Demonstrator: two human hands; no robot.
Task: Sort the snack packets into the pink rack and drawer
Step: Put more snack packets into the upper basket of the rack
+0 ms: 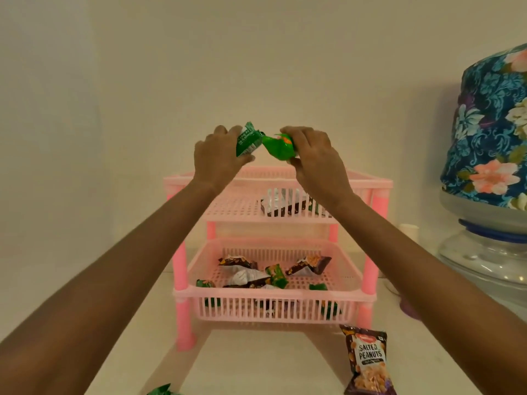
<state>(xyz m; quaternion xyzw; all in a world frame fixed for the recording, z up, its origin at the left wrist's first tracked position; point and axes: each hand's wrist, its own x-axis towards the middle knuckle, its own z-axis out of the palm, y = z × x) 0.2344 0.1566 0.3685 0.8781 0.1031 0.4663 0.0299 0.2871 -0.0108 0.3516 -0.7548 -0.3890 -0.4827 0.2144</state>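
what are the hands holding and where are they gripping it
Left hand grips the dark green packet by its left side; right hand grips the bright green packet by its right end. Joined or separate: cannot tell.

Pale surface [256, 366]: pink rack [273, 297] stands centre on its legs. Salted peanuts packet [368, 363] lies front right of it, green packet [162, 390] at the near edge, water dispenser [484, 252] far right.

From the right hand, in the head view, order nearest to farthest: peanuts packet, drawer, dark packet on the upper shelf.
1. Dark packet, on the shelf just under the right hand.
2. Drawer, lower, standing out toward the person.
3. Peanuts packet, on the table, front right.
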